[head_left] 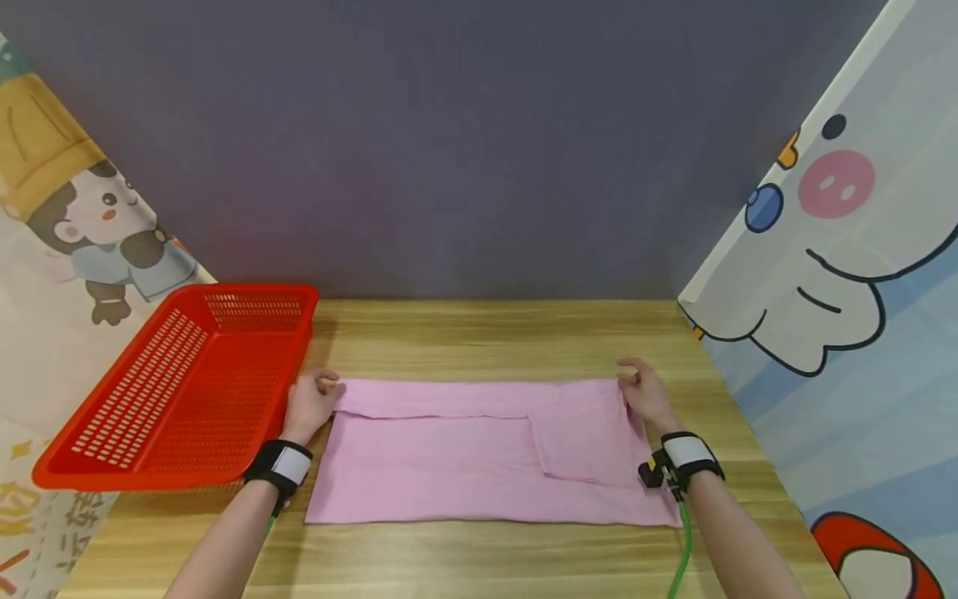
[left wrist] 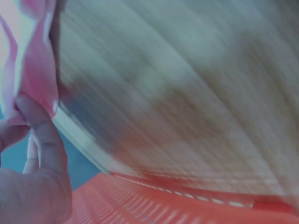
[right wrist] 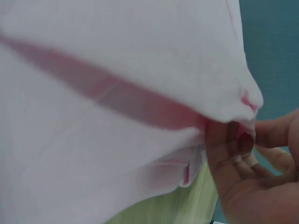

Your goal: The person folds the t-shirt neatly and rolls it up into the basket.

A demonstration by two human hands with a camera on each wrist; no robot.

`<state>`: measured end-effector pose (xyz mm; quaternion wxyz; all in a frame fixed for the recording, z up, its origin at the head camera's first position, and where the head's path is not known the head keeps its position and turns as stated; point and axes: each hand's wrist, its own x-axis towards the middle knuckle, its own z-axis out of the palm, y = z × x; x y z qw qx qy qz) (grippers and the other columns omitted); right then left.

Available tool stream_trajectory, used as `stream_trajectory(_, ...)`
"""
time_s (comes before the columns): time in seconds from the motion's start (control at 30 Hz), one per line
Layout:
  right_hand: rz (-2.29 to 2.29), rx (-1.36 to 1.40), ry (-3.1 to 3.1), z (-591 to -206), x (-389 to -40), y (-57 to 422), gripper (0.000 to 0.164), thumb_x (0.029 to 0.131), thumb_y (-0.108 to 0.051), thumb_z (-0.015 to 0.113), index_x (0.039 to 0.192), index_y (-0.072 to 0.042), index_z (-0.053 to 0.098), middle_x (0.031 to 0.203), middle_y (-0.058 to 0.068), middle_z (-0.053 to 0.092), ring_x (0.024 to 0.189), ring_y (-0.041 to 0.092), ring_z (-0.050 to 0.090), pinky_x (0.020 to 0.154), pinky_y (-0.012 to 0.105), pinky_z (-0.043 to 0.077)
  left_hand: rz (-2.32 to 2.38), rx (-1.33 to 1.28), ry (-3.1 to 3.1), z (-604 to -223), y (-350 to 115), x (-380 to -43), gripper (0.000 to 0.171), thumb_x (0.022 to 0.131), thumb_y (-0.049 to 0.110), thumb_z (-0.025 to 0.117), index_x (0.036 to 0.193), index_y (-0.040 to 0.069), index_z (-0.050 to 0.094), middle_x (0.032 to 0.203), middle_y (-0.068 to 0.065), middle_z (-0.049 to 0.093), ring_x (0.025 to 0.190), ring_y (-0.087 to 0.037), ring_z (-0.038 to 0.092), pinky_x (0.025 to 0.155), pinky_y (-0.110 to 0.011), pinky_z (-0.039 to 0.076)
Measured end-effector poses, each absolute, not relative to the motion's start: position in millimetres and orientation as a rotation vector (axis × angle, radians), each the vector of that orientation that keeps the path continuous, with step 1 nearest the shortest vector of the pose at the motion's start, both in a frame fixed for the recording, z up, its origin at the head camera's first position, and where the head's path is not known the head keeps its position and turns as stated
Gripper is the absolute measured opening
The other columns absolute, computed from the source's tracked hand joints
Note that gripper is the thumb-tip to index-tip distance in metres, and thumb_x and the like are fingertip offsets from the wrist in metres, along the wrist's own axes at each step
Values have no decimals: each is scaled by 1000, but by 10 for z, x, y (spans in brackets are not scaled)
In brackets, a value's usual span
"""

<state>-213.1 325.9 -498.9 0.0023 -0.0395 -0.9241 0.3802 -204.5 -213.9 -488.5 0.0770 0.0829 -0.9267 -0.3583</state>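
Note:
A pink cloth (head_left: 449, 466) lies as a wide rectangle on the wooden table, with a folded strip along its far edge and a squarish flap at its right. My left hand (head_left: 308, 405) is at the far left corner; in the left wrist view, its thumb and fingers (left wrist: 44, 135) pinch the cloth's edge. At the far right corner, my right hand (head_left: 645, 395) pinches the fabric between thumb and fingers. The right wrist view shows the cloth's layers (right wrist: 93, 158) gaping, some fingers tucked partly under the upper layer.
A red plastic basket (head_left: 217, 374) with slotted walls stands at the left, close beside my left hand. A dark grey panel (head_left: 479, 150) rises behind the wooden table (head_left: 479, 333). Cartoon-printed sheets (head_left: 838, 274) flank both sides. A green cable (head_left: 684, 549) trails from the right wristband.

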Motion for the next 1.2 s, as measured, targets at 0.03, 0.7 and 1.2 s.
stream_trajectory(0.03,1174,-143,-2898,-4995,-2138,3261,36,89,-10,45,124,-3,43,76,13,53,52,12,47,42,25,39,-1098,253,-2766,-4882,-2138,-2043,23,80,14,64,98,-1,61,74,-20,63,49,-16,55,46,-25,44)
stream_trajectory(0.7,1828,-50,-2895,-4986,-1969,3277,77,85,-12,59,142,-15,7,65,-1,29,50,9,36,46,23,33,-1381,230,-2861,-4872,-2158,-1944,34,81,8,61,112,3,48,73,-21,57,53,-19,59,49,-28,50)
stream_trajectory(1.2,1885,-70,-2986,-4919,-1933,3387,82,84,-8,58,144,-20,3,119,33,35,38,6,36,36,22,37,-1252,80,-3037,-4828,-2135,-1936,15,81,6,57,93,1,65,69,-8,52,59,-15,42,50,-24,34)
